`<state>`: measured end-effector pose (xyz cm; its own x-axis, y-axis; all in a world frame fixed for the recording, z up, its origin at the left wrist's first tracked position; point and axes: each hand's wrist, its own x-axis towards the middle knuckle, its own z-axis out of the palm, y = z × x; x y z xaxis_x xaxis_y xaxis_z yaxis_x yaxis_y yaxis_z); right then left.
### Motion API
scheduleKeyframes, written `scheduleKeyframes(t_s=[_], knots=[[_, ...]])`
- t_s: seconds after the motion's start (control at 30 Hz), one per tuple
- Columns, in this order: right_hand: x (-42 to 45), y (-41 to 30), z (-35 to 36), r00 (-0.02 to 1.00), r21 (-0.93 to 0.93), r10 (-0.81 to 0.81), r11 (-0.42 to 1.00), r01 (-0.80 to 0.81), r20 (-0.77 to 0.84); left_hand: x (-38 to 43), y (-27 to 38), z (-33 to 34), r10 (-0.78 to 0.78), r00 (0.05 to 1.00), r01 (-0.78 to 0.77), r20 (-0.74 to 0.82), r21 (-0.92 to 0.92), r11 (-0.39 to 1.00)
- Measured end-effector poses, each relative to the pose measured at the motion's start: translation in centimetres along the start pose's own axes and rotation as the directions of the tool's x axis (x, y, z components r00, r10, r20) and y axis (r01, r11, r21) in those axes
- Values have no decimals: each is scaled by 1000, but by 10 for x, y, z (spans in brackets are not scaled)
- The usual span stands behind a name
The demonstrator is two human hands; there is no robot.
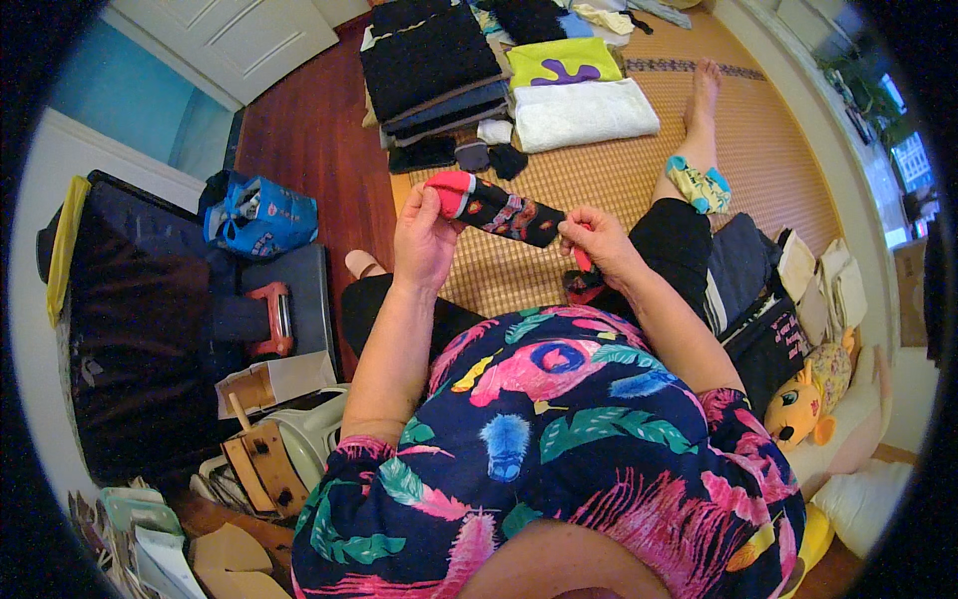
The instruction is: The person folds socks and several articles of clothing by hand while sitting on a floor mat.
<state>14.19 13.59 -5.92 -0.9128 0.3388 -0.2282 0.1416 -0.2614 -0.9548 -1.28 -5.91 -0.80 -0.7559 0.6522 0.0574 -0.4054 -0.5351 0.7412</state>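
A black patterned sock with a red end is stretched out in front of me. My left hand pinches it at the red end, thumb on top. The opposite, black end is between the fingers of my right hand. Below my right hand there is a second piece in matching red and black, apparently another sock, partly hidden by the hand and wrist. A pair of yellow and teal socks lies across my outstretched lower leg.
Beyond my hands, small folded socks sit before folded dark clothes and a white towel on the woven mat. More folded clothes and a plush toy are at my right. A blue bag stands left.
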Motion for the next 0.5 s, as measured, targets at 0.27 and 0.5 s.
scheduleKeyframes(t_s=[0.27,0.5], knots=[[-8,-12,18,995,-42,17,999,-13,96,-8,-19,13,169,982,-180,81,667,723],[10,-21,39,991,-265,-54,960,86,125,-20,-30,28,-43,993,-35,108,633,773]])
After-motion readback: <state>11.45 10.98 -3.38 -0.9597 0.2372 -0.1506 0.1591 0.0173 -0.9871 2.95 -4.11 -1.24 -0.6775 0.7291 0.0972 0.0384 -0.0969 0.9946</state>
